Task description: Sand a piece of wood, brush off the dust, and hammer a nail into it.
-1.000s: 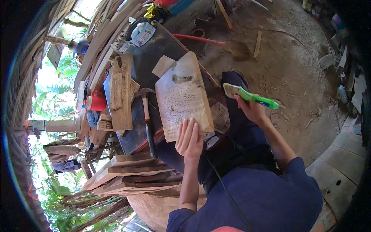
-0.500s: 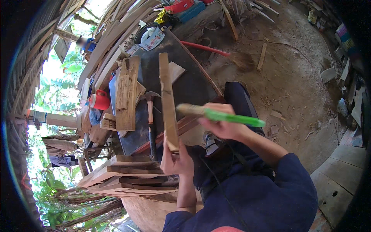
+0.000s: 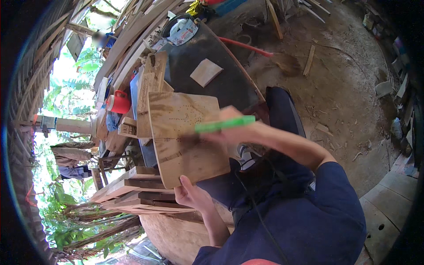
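A squarish wooden board (image 3: 176, 119), with dark streaks and rows of small dots on its face, stands tilted toward me in the middle of the view. My left hand (image 3: 194, 195) is closed on its near lower edge, thumb on the face. In my right hand (image 3: 233, 130) is a green-handled brush (image 3: 225, 123), held against or just over the board's right half. Motion smears its bristles and my fingers, so I cannot tell whether they touch the wood.
Beyond the board lies a dark tabletop (image 3: 194, 55) with a small wood piece (image 3: 206, 73) on it. A floral basin (image 3: 183, 33) sits at its far end. Left are wooden planks (image 3: 145, 101) and a red jug (image 3: 118, 102); nearer, stacked boards (image 3: 132, 190). A broom (image 3: 285, 64) lies right.
The board has turned from edge-on to showing its broad face, now covering the hammer. My right hand has brought the brush leftward over that face.
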